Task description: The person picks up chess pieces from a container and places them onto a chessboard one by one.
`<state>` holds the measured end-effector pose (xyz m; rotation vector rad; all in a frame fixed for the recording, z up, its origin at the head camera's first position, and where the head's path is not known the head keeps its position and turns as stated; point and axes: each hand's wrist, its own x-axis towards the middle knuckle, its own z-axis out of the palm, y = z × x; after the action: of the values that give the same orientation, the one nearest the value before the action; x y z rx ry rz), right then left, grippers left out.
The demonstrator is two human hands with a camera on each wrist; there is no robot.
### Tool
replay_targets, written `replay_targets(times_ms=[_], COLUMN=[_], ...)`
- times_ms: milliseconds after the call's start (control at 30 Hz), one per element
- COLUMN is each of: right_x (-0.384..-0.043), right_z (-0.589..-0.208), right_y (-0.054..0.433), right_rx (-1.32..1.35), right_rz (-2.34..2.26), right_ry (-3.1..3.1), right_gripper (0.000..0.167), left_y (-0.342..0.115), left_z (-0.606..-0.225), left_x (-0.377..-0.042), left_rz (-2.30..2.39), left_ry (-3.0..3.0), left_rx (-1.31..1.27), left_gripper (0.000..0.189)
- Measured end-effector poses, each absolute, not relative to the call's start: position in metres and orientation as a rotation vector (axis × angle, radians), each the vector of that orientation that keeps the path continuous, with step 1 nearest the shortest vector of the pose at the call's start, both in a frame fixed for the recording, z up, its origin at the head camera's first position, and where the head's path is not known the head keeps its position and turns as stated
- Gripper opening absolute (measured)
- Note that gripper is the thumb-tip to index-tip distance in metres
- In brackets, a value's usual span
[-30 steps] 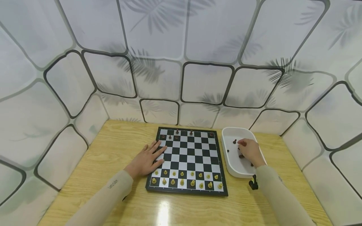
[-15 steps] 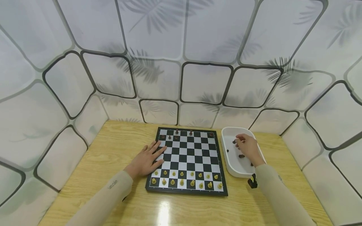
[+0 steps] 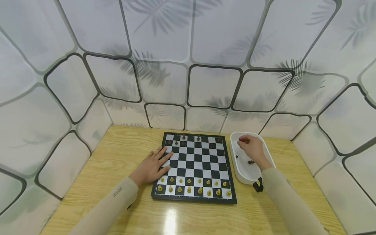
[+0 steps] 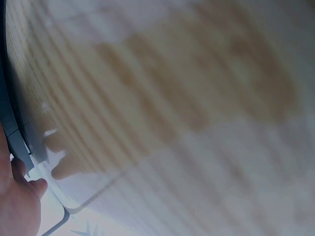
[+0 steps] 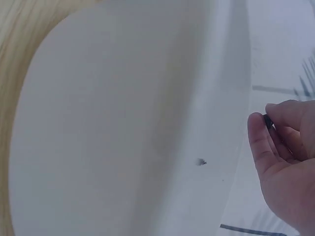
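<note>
My left hand (image 3: 151,166) rests with spread fingers on the left side of the chessboard (image 3: 194,158). Over the white tray (image 3: 239,173), my right hand (image 3: 255,149) pinches a small dark chess piece (image 5: 267,121) between thumb and fingertips; its exact kind is too small to tell. In the head view the fingers hide that piece. Other dark pieces (image 3: 251,162) lie in the tray, one small one (image 3: 236,157) near its left wall. Two rows of yellow pieces (image 3: 189,189) fill the board's near side. Several dark red pieces (image 3: 183,137) stand at its far side, mostly left.
The board and tray stand on a wooden table (image 3: 123,140), the tray just right of the board. Patterned fabric walls (image 3: 217,85) rise behind the table and along both sides. A black and yellow item (image 3: 258,185) hangs by my right wrist, near the tray's front.
My right hand has shifted left and up within the tray, its fingers lifting a dark piece. The left hand and the board have stayed put.
</note>
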<state>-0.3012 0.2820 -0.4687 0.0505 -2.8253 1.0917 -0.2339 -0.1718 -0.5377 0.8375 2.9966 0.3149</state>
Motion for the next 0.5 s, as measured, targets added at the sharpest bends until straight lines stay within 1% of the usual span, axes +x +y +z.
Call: replay_targets(times_ms=[500], right_x=[-0.309], right_z=[-0.46], right_y=[0.232], right_rx=[0.226], right_rz=[1.063], right_ry=[-2.754], right_gripper=[0.026], left_y=[-0.172], left_z=[-0.536], left_x=[-0.233], left_rz=[0.327], left_ry=[2.989], left_rx=[0.836], left_gripper=[0.067])
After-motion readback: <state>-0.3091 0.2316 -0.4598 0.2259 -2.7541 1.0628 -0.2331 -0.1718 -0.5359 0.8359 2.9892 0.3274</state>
